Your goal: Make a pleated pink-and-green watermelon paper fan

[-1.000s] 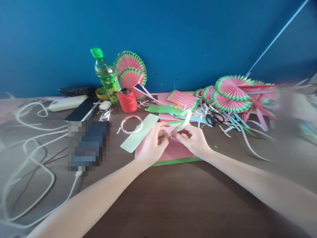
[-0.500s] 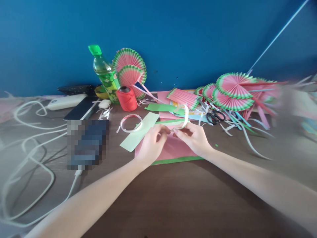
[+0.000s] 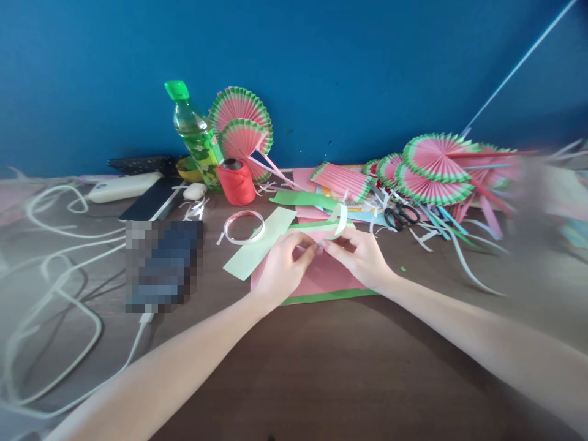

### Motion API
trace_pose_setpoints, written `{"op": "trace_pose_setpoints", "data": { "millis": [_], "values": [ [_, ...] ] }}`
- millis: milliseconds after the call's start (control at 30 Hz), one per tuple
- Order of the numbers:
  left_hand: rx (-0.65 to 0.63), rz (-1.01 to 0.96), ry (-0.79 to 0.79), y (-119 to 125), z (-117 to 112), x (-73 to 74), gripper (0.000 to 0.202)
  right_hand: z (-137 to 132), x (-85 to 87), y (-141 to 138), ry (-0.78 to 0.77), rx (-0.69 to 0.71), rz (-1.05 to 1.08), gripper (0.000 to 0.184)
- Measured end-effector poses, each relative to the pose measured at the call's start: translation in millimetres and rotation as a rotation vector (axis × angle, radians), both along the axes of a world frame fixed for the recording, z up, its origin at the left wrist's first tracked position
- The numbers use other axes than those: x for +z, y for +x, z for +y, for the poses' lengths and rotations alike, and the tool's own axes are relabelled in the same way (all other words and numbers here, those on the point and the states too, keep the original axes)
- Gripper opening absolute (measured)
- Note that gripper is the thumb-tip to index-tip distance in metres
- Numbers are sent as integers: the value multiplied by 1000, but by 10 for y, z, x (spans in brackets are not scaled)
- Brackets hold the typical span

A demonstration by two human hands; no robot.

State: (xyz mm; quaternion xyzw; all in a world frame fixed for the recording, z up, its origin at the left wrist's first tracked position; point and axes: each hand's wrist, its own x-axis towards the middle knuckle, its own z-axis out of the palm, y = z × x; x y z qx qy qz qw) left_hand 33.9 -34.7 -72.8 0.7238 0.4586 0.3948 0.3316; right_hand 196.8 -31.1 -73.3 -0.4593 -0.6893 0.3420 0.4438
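Both hands meet above a pink sheet of paper (image 3: 316, 282) with green edges. A pale curled paper strip (image 3: 340, 222) loops up from between the fingertips. My left hand (image 3: 285, 264) is closed, thumb and fingers pinched at the strip's near end. My right hand (image 3: 361, 257) is closed too, its thumb and forefinger pinching the strip. The exact grip is partly hidden by the fingers. Beside my left hand lie a pale green paper strip (image 3: 261, 245) and a roll of tape (image 3: 244, 228). A bright green paper strip (image 3: 303, 199) lies behind the hands.
Behind stand a green-capped bottle (image 3: 195, 135), a red spool (image 3: 236, 182) and folded paper fans (image 3: 243, 119). To the right are scissors (image 3: 402, 215), more fans (image 3: 436, 168) and paper scraps. A blurred-out phone (image 3: 168, 263) and white cables (image 3: 92, 312) occupy the left.
The paper strip's loop has tipped lower and slightly left between the fingers. Both hands stay nearly in place, still pinching.
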Motion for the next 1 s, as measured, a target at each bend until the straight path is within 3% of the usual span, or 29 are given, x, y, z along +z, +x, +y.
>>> {"op": "trace_pose_setpoints", "data": {
  "millis": [767,1000],
  "values": [
    [55,37,97,-3,-3,-32,8,-12,51,-13,47,60,-24,14],
    [54,2,61,0,16,-51,12,-6,17,-2,-14,37,14,26]
  ]
}}
